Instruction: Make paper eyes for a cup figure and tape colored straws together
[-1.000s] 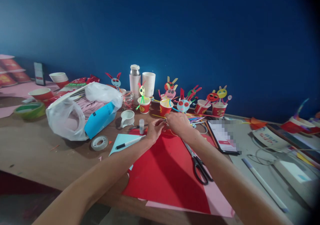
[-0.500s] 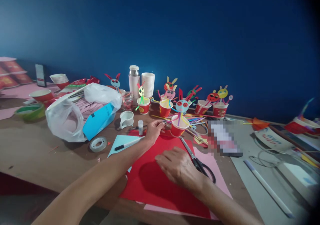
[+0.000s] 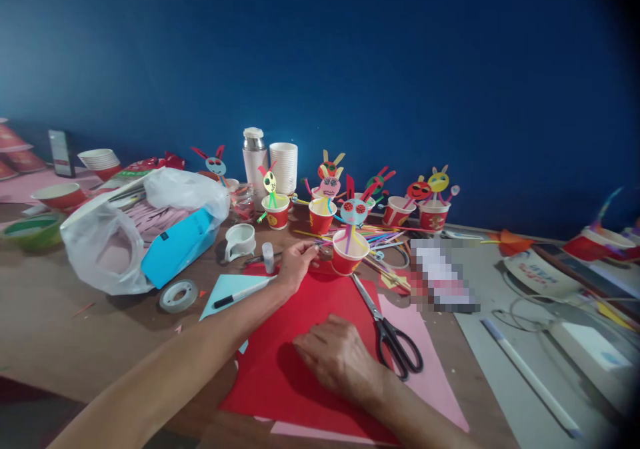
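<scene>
The left grip [image 3: 299, 264] sat just beside a red-and-white paper cup [image 3: 349, 262] bearing a pale-blue paper rabbit head [image 3: 355, 213].
Its fingertips were drawn together, though whether they pinched anything I could not tell; the right grip [image 3: 336, 354] was loosely curled over a red paper sheet [image 3: 310, 302], its fingertips partly hidden. The cup stood upright at the sheet's far edge, probably light and easily crushed, best held gently by its wall.

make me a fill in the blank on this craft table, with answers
The left hand is beside the front cup, whose puppet has a ____ face.
The right hand is over ____ paper.
The scissors have ____ handles.
Behind the table is a ____ wall.

Missing words: light blue; red; black; blue.
</scene>
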